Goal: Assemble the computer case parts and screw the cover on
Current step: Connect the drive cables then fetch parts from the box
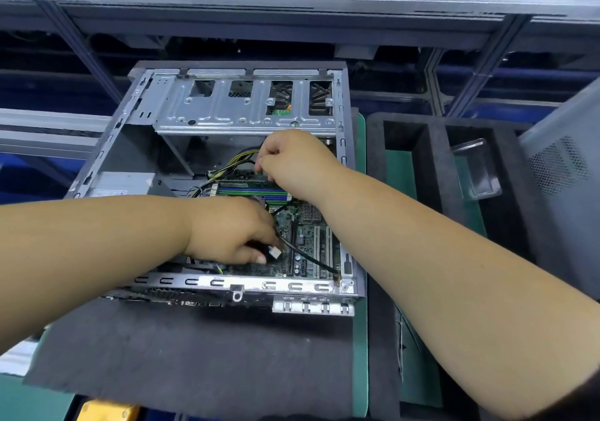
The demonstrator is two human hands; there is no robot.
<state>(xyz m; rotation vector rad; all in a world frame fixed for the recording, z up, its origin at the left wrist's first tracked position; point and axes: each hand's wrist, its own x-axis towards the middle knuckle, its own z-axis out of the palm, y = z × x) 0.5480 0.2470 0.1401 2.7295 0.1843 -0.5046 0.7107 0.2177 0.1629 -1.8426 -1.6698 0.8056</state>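
An open metal computer case point(349, 277) lies on its side on a dark foam mat point(194, 349). Its green motherboard point(311, 242) shows inside, with blue and green memory slots point(250, 191). My left hand point(227, 229) reaches into the case and pinches a small white connector point(275, 252) on a black cable point(308, 255). Further back, my right hand point(292, 160) has its fingers curled over a memory stick point(259, 173) at the slots. Yellow and black power wires point(238, 160) run behind it.
A drive cage point(243, 109) spans the case's far end. A black foam tray point(431, 160) at the right holds a clear plastic piece point(477, 170). The grey perforated side cover point(565, 173) leans at the far right. A yellow object point(107, 412) sits at the bottom edge.
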